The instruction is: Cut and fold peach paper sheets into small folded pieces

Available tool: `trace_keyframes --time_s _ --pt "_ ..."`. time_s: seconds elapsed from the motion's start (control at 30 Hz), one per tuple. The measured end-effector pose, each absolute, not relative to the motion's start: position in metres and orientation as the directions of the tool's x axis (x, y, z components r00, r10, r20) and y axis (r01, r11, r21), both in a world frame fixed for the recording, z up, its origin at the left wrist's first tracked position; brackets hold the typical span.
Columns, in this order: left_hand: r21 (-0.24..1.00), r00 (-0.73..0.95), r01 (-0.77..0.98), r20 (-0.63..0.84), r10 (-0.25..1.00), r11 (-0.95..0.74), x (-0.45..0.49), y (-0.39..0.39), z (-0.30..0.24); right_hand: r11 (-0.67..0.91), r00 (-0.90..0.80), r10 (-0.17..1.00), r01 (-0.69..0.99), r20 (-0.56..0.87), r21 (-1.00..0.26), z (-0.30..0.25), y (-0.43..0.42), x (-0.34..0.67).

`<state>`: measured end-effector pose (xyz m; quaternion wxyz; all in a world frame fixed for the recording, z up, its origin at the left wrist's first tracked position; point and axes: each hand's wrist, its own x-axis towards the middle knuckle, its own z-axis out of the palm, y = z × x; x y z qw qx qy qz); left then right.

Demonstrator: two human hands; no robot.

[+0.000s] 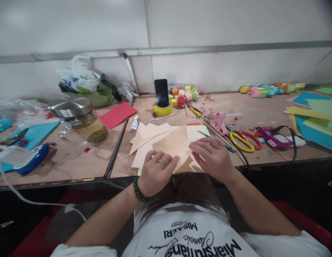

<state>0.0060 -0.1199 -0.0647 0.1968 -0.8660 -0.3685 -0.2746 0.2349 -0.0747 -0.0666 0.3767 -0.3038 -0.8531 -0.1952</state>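
A folded sheet of pale peach paper (172, 142) stands raised at the table's front edge, between my two hands. My left hand (159, 171), with a ring and a green bead bracelet, has its fingers curled on the sheet's lower left edge. At the sheet's right edge my right hand (212, 155) pinches the paper between thumb and fingers. Under and behind it lie more peach sheets (144, 144), some with pointed corners, over a pale green sheet (199, 132). The fingertips of my left hand are partly hidden behind the paper.
Right of the papers lie a pink glue gun (219, 121), yellow-handled scissors (241, 142), red-handled scissors (253, 139) and a purple device (277, 138). A phone (161, 93) stands in a yellow tape roll (163, 110). A glass jar (87, 125) and red paper (118, 115) are left.
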Motion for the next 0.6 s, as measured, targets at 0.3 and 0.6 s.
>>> trace_keyframes --time_s 0.3,0.6 --pt "-0.057 0.561 0.785 0.487 0.670 -0.616 0.001 -0.117 -0.080 0.835 -0.588 0.424 0.548 0.689 -0.047 -0.102 -0.082 0.238" --pt "0.123 0.474 0.839 0.315 0.822 -0.530 -0.010 -0.108 -0.083 0.799 -0.655 0.590 0.560 0.473 -0.221 -0.090 -0.081 0.248"
